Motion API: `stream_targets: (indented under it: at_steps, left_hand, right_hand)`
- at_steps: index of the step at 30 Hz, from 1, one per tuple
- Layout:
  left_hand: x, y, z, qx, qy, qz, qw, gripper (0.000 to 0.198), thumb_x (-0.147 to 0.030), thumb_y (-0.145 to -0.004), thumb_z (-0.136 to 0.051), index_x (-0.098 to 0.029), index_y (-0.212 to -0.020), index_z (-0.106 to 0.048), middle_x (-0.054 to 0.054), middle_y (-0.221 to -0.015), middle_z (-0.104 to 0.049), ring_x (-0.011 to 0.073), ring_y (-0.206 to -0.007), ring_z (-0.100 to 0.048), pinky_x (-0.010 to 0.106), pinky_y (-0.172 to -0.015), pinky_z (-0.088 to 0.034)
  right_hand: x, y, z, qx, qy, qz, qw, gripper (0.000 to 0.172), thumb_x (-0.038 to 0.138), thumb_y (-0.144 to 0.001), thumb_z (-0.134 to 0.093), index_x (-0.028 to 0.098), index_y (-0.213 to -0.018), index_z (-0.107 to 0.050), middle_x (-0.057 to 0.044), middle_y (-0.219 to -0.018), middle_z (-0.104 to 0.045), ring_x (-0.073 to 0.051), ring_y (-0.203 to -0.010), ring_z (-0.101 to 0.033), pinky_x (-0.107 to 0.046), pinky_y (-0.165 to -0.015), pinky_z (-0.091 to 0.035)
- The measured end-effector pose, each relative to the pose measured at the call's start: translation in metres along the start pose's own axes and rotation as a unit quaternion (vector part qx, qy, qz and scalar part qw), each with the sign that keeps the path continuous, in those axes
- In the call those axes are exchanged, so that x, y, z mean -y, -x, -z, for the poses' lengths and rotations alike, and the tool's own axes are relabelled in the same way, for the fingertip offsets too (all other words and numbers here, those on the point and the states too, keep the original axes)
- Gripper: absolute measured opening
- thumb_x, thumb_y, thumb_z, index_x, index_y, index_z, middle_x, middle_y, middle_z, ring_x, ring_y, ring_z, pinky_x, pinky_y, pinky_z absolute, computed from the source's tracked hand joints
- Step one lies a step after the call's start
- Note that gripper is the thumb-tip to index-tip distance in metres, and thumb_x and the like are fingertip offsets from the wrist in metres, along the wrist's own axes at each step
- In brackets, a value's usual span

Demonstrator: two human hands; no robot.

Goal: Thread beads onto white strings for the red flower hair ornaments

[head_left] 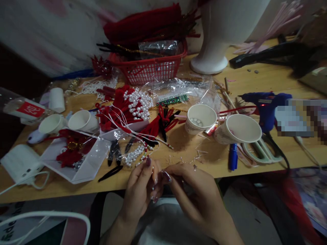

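At the table's front edge my left hand (140,190) and my right hand (196,190) meet, fingertips nearly touching. Small white pearl beads (153,168) show between the left thumb and fingers. My right thumb and forefinger pinch together close to them; what they grip is too small and dark to make out. Just beyond lies a pile of loose pearl strands (135,155) with white cords and a thin string of red and white beads (146,149). Whether that string runs into my fingers cannot be told. Black fuzzy leaf-like pieces (114,153) lie to the left.
A white open box (87,166) holds red fuzzy pieces. Paper cups (201,119) stand left and right. At right are a blue glue gun (267,105) with its red light on, green-handled scissors (263,153) and a blue marker (233,157). Behind is a red basket (153,68).
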State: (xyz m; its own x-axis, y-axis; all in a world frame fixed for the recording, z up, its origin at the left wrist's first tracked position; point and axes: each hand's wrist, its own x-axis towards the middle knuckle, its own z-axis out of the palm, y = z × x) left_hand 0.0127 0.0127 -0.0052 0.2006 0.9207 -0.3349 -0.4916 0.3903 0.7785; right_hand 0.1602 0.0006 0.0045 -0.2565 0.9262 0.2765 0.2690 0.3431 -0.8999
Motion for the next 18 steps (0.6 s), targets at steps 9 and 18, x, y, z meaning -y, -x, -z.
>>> stream_targets:
  at_steps: [9, 18]
  left_hand:
    - [-0.0007, 0.0051, 0.0012, 0.016, 0.039, 0.052, 0.998, 0.06, -0.057, -0.083, -0.068, -0.017, -0.05, -0.037, -0.008, -0.044, -0.029, 0.0022, -0.034, -0.021, 0.013, -0.034, -0.022]
    - [-0.0034, 0.006, 0.0007, 0.029, 0.044, 0.11, 0.993, 0.065, -0.059, -0.078, -0.071, -0.02, -0.047, -0.029, -0.012, -0.033, -0.019, 0.0005, -0.026, -0.013, 0.012, -0.027, -0.014]
  right_hand:
    - [0.001, 0.0022, -0.0027, -0.031, 0.064, 0.089, 0.993, 0.021, 0.006, -0.096, -0.056, 0.015, -0.113, -0.064, -0.007, -0.087, -0.072, -0.014, -0.074, -0.068, -0.023, -0.064, -0.053]
    - [0.0019, 0.0054, 0.001, -0.003, 0.115, 0.088, 0.989, 0.024, 0.009, -0.098, -0.052, 0.015, -0.119, -0.064, -0.007, -0.091, -0.072, -0.015, -0.076, -0.068, -0.025, -0.065, -0.054]
